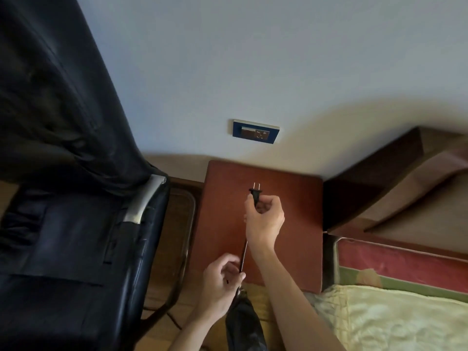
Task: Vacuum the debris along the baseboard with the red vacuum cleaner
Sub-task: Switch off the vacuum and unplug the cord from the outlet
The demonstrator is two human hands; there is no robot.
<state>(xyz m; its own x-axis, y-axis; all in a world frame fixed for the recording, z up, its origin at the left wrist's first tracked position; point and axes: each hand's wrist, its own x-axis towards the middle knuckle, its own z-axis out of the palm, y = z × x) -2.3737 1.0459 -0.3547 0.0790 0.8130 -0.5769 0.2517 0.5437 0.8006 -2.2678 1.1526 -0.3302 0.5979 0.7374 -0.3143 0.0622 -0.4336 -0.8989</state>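
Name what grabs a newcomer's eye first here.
A two-pin black plug, gripped in the right hand at centre over a reddish bedside table, prongs pointing at the wall socket above. The left hand holds its cord lower down; a big black chair fills the left.

The thin black power cord (244, 252) slips behind the right hand (264, 219), then the left hand (220, 282), ending in some dark black shape (244, 323) that the bottom edge cuts off. The holes in the blue-framed wall socket (255, 131) are too blurry to count.
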